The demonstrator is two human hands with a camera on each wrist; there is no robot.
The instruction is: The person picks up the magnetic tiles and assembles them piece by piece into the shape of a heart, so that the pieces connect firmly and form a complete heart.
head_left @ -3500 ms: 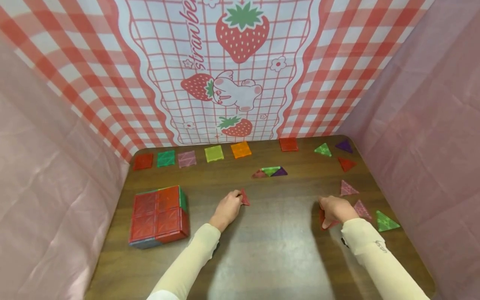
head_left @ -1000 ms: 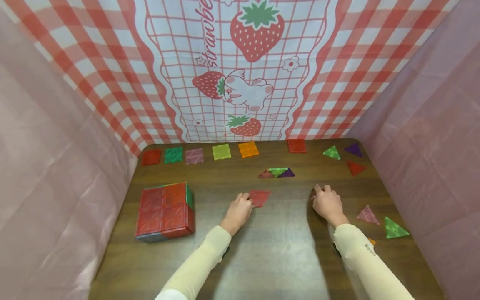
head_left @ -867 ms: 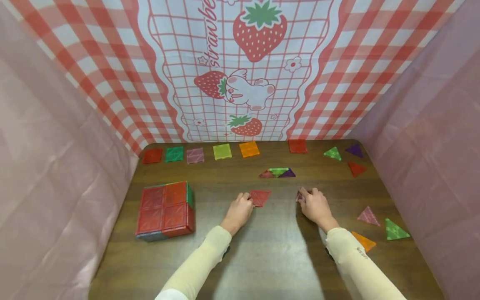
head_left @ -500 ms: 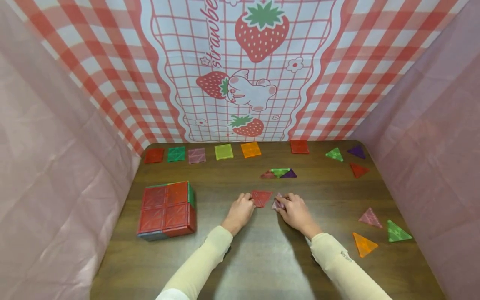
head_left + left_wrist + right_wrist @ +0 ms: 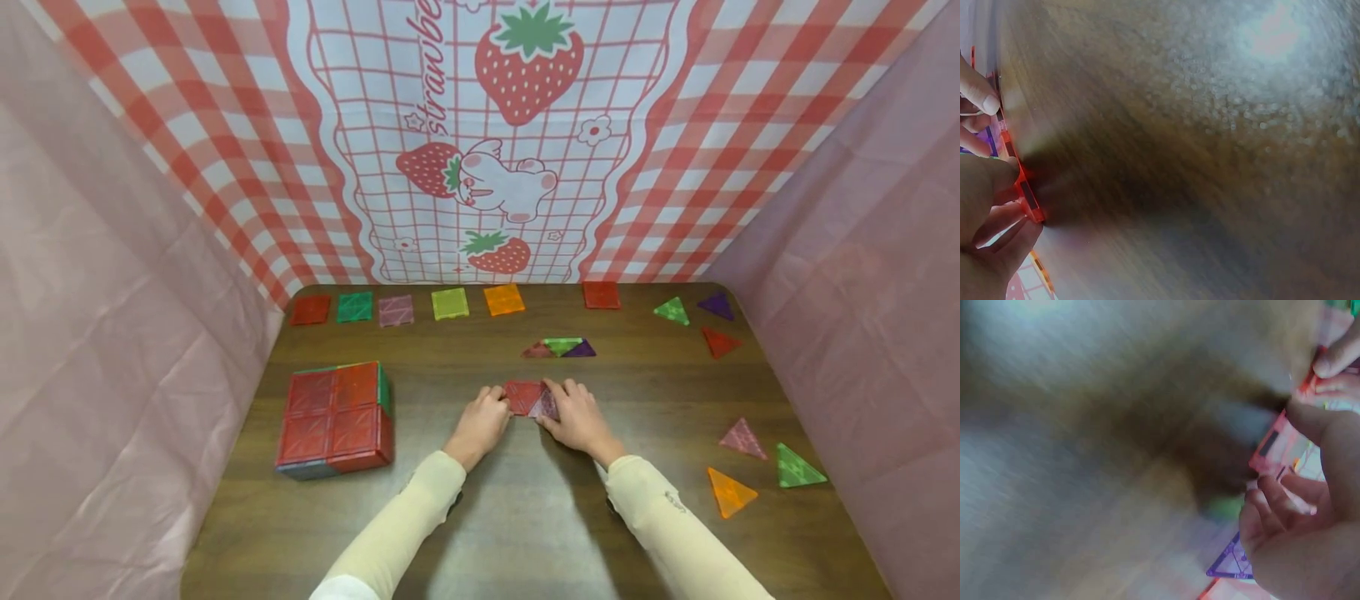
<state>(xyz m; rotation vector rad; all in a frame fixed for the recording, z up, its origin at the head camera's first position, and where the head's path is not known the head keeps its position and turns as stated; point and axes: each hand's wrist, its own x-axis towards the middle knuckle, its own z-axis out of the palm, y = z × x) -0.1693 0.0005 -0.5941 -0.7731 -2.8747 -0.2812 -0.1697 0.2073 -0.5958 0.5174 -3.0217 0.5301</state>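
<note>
My left hand pinches the left end of a pair of red triangular magnetic tiles lying together at mid-table. From the right, my right hand holds a pink triangular magnetic tile by its edges, set against the red pair. The three form a short strip between the hands. In the left wrist view the red tile's edge shows between left thumb and fingers. The right wrist view has the pink tile's edge within the right hand's grasp; its far side is hidden by fingers.
A block of red-topped tiles stands at left. Beyond the hands lies a red, green and purple triangle strip. Square tiles, including an orange one, line the back edge. Loose triangles, such as an orange one, lie at right.
A second red triangle has joined the one at my left hand. My right hand has picked up a pink triangle from the right side and carried it left against the red pair.
</note>
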